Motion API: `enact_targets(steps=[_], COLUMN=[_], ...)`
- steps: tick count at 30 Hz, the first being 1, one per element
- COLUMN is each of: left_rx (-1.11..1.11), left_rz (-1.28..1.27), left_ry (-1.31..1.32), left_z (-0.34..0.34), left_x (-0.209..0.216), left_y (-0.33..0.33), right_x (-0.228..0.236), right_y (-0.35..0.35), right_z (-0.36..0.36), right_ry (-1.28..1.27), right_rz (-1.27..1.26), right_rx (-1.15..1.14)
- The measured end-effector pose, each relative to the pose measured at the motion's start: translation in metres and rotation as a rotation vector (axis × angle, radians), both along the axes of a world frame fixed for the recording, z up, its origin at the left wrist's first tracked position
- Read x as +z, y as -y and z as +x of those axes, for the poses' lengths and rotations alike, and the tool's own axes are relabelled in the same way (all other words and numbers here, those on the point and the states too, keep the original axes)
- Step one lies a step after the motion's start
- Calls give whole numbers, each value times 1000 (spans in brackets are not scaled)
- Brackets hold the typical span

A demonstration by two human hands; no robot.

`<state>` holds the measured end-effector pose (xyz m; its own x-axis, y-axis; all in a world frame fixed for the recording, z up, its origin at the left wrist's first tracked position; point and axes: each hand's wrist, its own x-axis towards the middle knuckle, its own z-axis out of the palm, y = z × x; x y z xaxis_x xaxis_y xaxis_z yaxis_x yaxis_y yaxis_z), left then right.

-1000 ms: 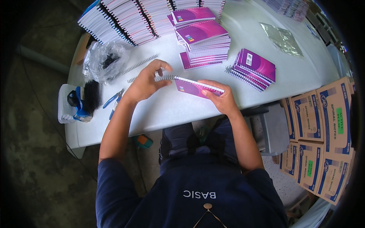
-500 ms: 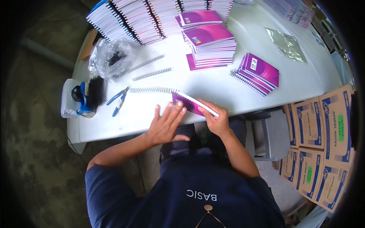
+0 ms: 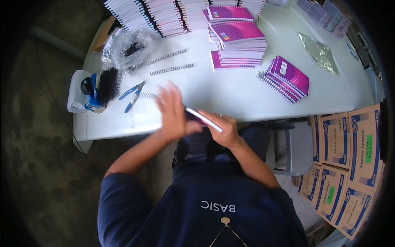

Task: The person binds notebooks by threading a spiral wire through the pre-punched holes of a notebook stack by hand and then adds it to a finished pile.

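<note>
The fingers (image 3: 172, 108) of the left hand (image 3: 173, 117) were spread and blurred by motion at the middle of the frame, laid against the near end of a thin notebook (image 3: 203, 120); whether they gripped it could not be told. The right hand (image 3: 222, 131) had its fingers curled around the same notebook from below, holding it edge-on just off the front edge of the white bench (image 3: 247, 94). A stretch of wire spiral (image 3: 149, 95) lay just left of the left hand, its end lost behind the blurred fingers.

To the left of centre on the bench lay blue-handled pliers (image 3: 132, 94), and beyond them, at the far left, a black comb-like bundle (image 3: 109, 84) beside a blue and black tool (image 3: 91, 91) on a white tray (image 3: 76, 96). Above these, 2 loose spirals (image 3: 170, 62) lay side by side near a crumpled clear plastic bag (image 3: 125, 49). Along the top edge stood rows of bound notebooks (image 3: 164, 14). Upper centre held a tall stack of purple-covered notebooks (image 3: 238, 43), and to its right a smaller fanned stack (image 3: 286, 79) with spirals fitted. A clear wrapper (image 3: 319, 53) lay in the upper right. Cardboard boxes (image 3: 349, 160) stood on the floor at the lower right, beside a grey stool (image 3: 294, 148).
</note>
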<state>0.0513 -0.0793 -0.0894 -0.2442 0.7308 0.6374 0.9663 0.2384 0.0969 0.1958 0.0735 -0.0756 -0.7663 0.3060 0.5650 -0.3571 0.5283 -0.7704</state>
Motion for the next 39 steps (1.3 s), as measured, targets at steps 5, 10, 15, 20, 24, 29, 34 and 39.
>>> enact_targets(steps=[5, 10, 15, 20, 24, 29, 34, 39], left_rx=[-7, -229, -14, -528, -61, -539, -183, -439], left_rz=[93, -110, 327, -338, 160, -25, 43, -102], left_ry=[-339, 81, -249, 115, -353, -80, -200, 18], left_z=[-5, 30, -3, 43, -7, 37, 23, 50], left_x=[33, -33, 72, -25, 64, -1, 30, 4], left_y=[-3, 11, -34, 6, -40, -27, -53, -30], right_x=[-2, 5, 7, 2, 4, -3, 1, 8], right_y=[-13, -4, -3, -9, -14, -17, -7, -21], right_z=[7, 1, 5, 2, -3, -3, -10, -11], right_ry=[-72, -93, -118, -54, -132, -38, -98, 6], right_rz=[95, 80, 137, -28, 129, -42, 99, -211], right_rx=[-22, 18, 49, -102, 33, -36, 21, 39])
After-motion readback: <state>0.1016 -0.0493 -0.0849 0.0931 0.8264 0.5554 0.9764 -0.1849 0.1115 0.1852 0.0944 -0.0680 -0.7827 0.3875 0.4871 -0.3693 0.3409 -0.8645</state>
